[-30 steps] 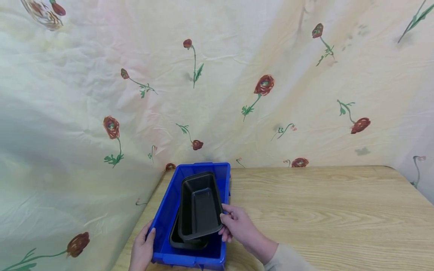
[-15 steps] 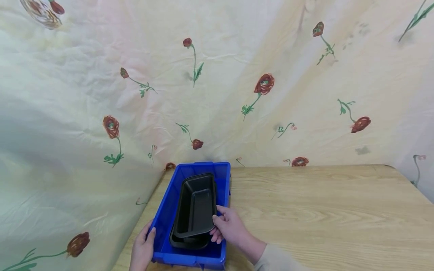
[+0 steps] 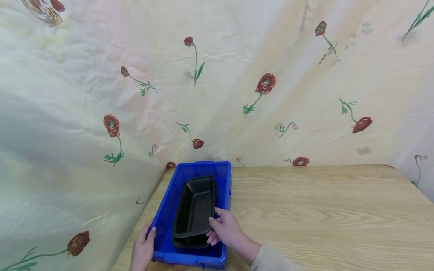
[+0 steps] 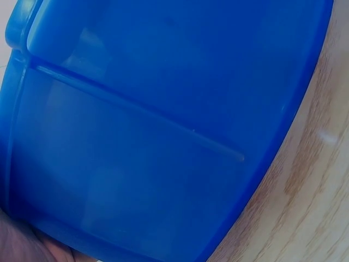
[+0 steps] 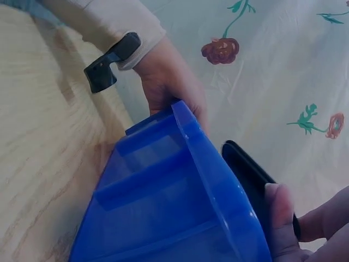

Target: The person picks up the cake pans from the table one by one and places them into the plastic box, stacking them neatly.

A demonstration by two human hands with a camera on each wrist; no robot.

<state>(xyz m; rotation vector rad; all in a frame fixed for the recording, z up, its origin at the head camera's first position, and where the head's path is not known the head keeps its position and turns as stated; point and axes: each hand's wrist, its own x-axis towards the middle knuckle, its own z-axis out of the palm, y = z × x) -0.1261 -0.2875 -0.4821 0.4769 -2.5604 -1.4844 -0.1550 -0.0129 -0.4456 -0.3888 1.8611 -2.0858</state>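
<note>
A blue plastic bin (image 3: 165, 226) stands on the table, its left wall near the front corner gripped by my left hand (image 3: 143, 245). In the left wrist view the outer wall of that bin (image 4: 136, 125) fills most of the frame. Two black loaf pans lie stacked in the bin. My right hand (image 3: 228, 230) pinches the near right rim of the upper loaf pan (image 3: 200, 210), thumb on top. The lower pan (image 3: 193, 243) shows only at its front edge, the rest hidden under the upper one. In the right wrist view the thumb overlaps the black pan (image 5: 253, 174).
A wood-grain table (image 3: 322, 214) extends to the right of the bin. Behind and to the left hangs a pale cloth (image 3: 220, 75) printed with red flowers. A black wrist camera (image 5: 112, 63) sits on the left wrist in the right wrist view.
My right hand has moved left and slightly down with the upper loaf pan, which now lies closer over the lower one. The left hand and the bin have stayed put.
</note>
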